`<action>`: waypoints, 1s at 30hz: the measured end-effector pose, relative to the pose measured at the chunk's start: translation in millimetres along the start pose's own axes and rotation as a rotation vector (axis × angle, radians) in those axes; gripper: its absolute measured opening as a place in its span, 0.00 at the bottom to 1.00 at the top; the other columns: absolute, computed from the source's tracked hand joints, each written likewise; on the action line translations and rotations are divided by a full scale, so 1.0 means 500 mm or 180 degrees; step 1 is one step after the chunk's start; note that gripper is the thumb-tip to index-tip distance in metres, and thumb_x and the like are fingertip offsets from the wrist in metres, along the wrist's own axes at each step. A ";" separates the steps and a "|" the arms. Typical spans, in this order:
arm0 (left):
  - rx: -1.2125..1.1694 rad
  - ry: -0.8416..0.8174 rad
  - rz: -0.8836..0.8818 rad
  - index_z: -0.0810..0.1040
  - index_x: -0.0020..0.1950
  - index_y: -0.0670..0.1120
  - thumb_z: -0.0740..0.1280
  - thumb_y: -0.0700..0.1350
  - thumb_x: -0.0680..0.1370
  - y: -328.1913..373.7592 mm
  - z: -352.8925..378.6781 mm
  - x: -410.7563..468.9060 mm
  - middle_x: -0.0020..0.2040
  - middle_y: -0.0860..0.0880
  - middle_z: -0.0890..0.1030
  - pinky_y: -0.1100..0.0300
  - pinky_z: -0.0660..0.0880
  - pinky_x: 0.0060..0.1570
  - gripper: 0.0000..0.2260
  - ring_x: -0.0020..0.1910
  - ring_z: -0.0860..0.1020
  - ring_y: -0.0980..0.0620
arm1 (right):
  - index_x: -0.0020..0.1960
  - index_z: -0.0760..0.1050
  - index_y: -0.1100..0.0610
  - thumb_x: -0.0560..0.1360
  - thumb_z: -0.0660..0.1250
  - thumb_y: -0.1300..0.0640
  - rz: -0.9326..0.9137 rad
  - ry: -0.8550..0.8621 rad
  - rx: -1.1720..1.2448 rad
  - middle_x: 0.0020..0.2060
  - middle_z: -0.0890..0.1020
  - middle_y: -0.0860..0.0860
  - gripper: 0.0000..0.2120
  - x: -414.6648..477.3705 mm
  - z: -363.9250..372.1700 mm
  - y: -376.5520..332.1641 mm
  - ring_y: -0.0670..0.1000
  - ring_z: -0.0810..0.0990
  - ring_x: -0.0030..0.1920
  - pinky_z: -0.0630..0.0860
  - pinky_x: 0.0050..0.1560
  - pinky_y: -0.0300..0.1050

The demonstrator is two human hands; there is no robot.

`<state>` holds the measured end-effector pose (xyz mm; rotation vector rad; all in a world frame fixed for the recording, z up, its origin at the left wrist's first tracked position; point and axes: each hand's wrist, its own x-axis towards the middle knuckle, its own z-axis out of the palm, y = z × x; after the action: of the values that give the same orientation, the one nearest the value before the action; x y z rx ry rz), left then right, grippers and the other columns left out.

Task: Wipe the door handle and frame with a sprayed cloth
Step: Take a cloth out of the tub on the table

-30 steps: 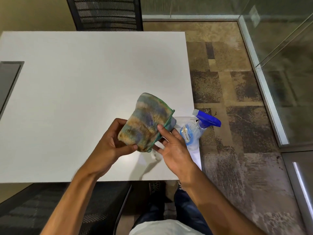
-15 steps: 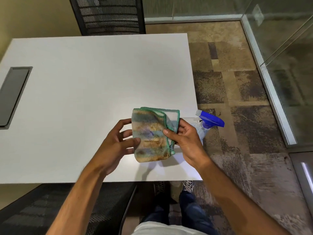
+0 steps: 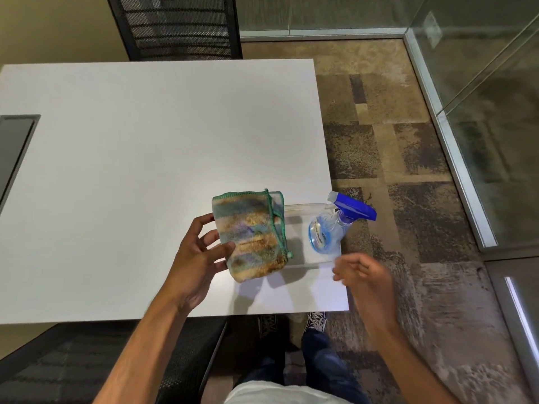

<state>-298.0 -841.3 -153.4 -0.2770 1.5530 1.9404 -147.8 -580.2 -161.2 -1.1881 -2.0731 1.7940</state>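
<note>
A folded cloth (image 3: 252, 234), mottled brown, blue and green with a green stitched hem, hangs just above the white table. My left hand (image 3: 198, 252) holds it by its left edge, thumb on the front and fingers behind. A clear spray bottle (image 3: 326, 231) with a blue trigger head lies in a shallow clear tray (image 3: 297, 211) at the table's right edge. My right hand (image 3: 364, 275) hovers below and right of the bottle, blurred, fingers loosely curled, holding nothing. No door handle is in view.
The white table (image 3: 145, 158) fills the left and middle, with a grey cable hatch (image 3: 14, 147) at its left edge. Black mesh chairs stand at the far side (image 3: 178, 24) and at the near side (image 3: 87, 365). Glass partitions with metal frames (image 3: 455, 158) line the carpeted floor on the right.
My right hand has let go of the cloth and moved away to the right, below the spray bottle. The cloth now stays in my left hand alone.
</note>
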 end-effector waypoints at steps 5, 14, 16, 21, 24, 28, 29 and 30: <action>-0.0056 0.0067 0.0007 0.75 0.68 0.49 0.68 0.26 0.78 0.000 0.000 0.001 0.58 0.44 0.88 0.49 0.85 0.44 0.25 0.56 0.87 0.44 | 0.60 0.76 0.54 0.71 0.79 0.62 -0.0224 0.0330 -0.0096 0.52 0.82 0.50 0.20 0.057 -0.059 0.024 0.50 0.81 0.51 0.79 0.50 0.37; -0.0109 0.0101 0.0032 0.75 0.68 0.49 0.74 0.32 0.70 0.000 0.005 -0.013 0.58 0.42 0.87 0.48 0.85 0.44 0.28 0.56 0.87 0.43 | 0.66 0.78 0.44 0.60 0.87 0.53 -0.0629 -0.1452 0.0591 0.62 0.84 0.47 0.37 0.209 -0.043 0.003 0.49 0.81 0.65 0.78 0.66 0.45; -0.0115 0.0095 0.0026 0.75 0.68 0.49 0.76 0.31 0.71 -0.004 0.006 -0.016 0.59 0.42 0.87 0.48 0.85 0.45 0.29 0.57 0.87 0.43 | 0.65 0.79 0.42 0.60 0.87 0.49 -0.0617 -0.1587 0.0642 0.60 0.85 0.46 0.36 0.218 -0.031 -0.007 0.47 0.82 0.62 0.81 0.59 0.42; -0.0101 0.0106 0.0062 0.76 0.68 0.50 0.74 0.32 0.72 -0.008 0.009 -0.022 0.60 0.41 0.86 0.48 0.85 0.46 0.26 0.57 0.87 0.42 | 0.73 0.74 0.52 0.74 0.76 0.57 -0.0780 -0.1788 0.0559 0.65 0.83 0.50 0.29 0.237 -0.001 -0.035 0.51 0.82 0.64 0.79 0.61 0.41; -0.0080 0.0123 0.0081 0.76 0.68 0.50 0.74 0.33 0.72 -0.008 0.014 -0.025 0.60 0.42 0.87 0.48 0.85 0.47 0.27 0.58 0.86 0.42 | 0.73 0.74 0.56 0.78 0.70 0.62 -0.0778 -0.1831 0.0628 0.63 0.84 0.53 0.24 0.231 0.016 -0.059 0.53 0.82 0.63 0.79 0.60 0.39; -0.0138 0.0111 0.0105 0.76 0.68 0.50 0.74 0.33 0.72 -0.006 0.020 -0.030 0.60 0.42 0.87 0.48 0.85 0.47 0.27 0.58 0.86 0.42 | 0.68 0.77 0.48 0.78 0.70 0.55 -0.0933 -0.1738 0.0539 0.61 0.85 0.49 0.19 0.204 0.026 -0.097 0.51 0.82 0.63 0.78 0.60 0.37; -0.0149 0.0115 0.0111 0.76 0.68 0.50 0.74 0.33 0.72 -0.005 0.021 -0.031 0.60 0.42 0.87 0.48 0.85 0.47 0.27 0.58 0.86 0.42 | 0.68 0.77 0.48 0.77 0.71 0.54 -0.1007 -0.1677 0.0502 0.60 0.85 0.48 0.19 0.197 0.026 -0.108 0.50 0.82 0.63 0.78 0.60 0.37; -0.0157 0.0120 0.0117 0.76 0.68 0.50 0.74 0.33 0.72 -0.004 0.021 -0.031 0.60 0.42 0.87 0.48 0.85 0.47 0.27 0.58 0.86 0.42 | 0.68 0.77 0.49 0.77 0.71 0.53 -0.1085 -0.1622 0.0480 0.60 0.85 0.48 0.20 0.191 0.026 -0.118 0.50 0.82 0.63 0.78 0.61 0.39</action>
<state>-282.5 -836.4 -143.7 -0.3096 1.5461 2.0147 -246.8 -527.1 -147.7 -0.3246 -2.1556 2.1800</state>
